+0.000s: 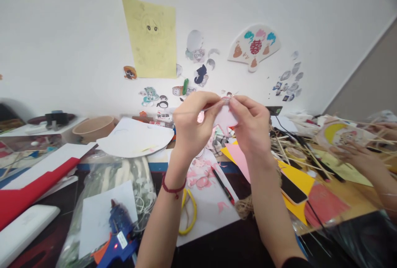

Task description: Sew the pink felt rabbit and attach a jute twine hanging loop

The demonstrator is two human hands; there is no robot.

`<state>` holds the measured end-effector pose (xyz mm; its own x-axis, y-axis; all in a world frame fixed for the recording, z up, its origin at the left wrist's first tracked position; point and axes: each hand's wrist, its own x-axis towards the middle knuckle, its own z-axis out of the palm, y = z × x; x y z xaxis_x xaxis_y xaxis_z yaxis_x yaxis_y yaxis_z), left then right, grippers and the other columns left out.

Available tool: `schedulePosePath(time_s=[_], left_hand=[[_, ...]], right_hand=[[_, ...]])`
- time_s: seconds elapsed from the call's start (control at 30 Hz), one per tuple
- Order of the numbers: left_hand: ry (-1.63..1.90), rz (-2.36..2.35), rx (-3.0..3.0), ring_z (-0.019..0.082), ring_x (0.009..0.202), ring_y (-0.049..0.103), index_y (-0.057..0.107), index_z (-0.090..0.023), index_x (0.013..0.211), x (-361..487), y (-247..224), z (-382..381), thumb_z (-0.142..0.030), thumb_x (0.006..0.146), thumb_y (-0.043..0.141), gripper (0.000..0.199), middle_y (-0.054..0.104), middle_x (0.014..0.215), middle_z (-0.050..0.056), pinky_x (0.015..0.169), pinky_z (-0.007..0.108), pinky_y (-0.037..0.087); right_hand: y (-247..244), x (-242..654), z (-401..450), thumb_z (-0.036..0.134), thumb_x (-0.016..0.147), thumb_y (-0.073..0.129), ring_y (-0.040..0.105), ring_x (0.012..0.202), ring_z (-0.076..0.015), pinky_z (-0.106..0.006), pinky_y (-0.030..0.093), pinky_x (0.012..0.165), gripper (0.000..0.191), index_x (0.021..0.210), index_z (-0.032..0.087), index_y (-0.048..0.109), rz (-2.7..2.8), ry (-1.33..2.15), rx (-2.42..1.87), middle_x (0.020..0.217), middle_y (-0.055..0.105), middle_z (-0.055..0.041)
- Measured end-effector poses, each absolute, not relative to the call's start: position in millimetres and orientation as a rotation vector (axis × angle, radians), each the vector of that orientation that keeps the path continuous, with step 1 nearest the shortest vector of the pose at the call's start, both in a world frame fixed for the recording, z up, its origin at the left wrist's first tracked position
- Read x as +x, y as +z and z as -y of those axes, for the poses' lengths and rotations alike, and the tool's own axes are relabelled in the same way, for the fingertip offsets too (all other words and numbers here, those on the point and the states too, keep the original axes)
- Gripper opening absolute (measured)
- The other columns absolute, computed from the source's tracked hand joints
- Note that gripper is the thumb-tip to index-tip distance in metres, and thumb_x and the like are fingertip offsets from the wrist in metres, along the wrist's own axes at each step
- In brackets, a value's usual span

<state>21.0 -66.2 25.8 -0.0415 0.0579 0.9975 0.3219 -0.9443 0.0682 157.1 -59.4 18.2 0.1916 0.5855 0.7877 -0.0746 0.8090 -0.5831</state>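
Two bare hands up, fingertips nearly meeting. We mark the left hand (198, 119) as pinching at the top edge of a pale pink cut-out (226, 119), the right hand (252, 121) as gripping its upper right side. Cut-out hangs between them. We see a thin strand (201, 111) running across the left hand to the pinch; which fingers hold it, we can't tell. Below both hands: pink scraps (203, 173) on white paper (201, 233), a dark pen (222, 185). Yellow scissors (194, 218) just right of the left forearm; blue glue gun (124, 239) to its left, red light on. Twine (245, 207) by the right forearm, black phone (294, 191) beyond it. Far right of our hands, a co-worker's hand (352, 152) touches a moon picture (343, 132).
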Motion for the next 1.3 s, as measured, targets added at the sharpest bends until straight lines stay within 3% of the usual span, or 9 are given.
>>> schedulePosePath(time_s=[0.27,0.43,0.87,1.07,1.3], left_hand=[[-1.936,0.458,-2.085,0.012,0.075,0.065,0.067,-0.019,0.088,15,25,63,-0.021,0.097,0.063,0.011,0.073,0.082,0.001,0.073,0.027,0.050],[-1.973,0.554,-2.070,0.016,0.092,0.066,0.068,-0.019,0.087,17,28,62,-0.026,0.094,0.069,0.010,0.074,0.095,0.004,0.080,0.030,0.052],[-2.119,0.558,-2.263,0.014,0.092,0.065,0.061,-0.021,0.085,9,27,57,-0.021,0.096,0.064,0.012,0.073,0.098,0.002,0.078,0.030,0.050],[-1.855,0.674,-2.039,0.017,0.079,0.054,0.053,-0.022,0.083,11,27,60,-0.022,0.099,0.057,0.016,0.064,0.083,0.001,0.075,0.033,0.044],[-1.999,0.623,-2.070,0.010,0.065,0.052,0.049,-0.021,0.085,15,25,63,-0.024,0.102,0.054,0.017,0.057,0.073,-0.003,0.065,0.027,0.042]], right_hand=[[19,163,57,0.040,0.084,0.078,0.068,0.072,-0.0134,-0.027,0.057,0.065,0.019,0.087,0.022,0.071,1.422,0.220,-0.532,0.080,0.073,0.0009],[16,159,52,0.034,0.086,0.077,0.070,0.076,-0.0138,-0.028,0.058,0.070,0.014,0.085,0.021,0.071,1.363,0.143,-0.486,0.082,0.073,0.0003],[15,160,50,0.036,0.088,0.073,0.055,0.056,-0.0097,-0.023,0.045,0.053,0.022,0.073,0.019,0.072,1.338,0.231,-0.570,0.062,0.061,0.0031],[22,157,67,0.031,0.088,0.073,0.059,0.057,-0.0106,-0.024,0.050,0.054,0.018,0.074,0.020,0.075,1.358,0.203,-0.563,0.065,0.068,0.0014],[25,159,83,0.036,0.081,0.080,0.070,0.070,-0.0127,-0.024,0.059,0.064,0.015,0.087,0.021,0.079,1.476,0.301,-0.631,0.080,0.077,-0.0008]])
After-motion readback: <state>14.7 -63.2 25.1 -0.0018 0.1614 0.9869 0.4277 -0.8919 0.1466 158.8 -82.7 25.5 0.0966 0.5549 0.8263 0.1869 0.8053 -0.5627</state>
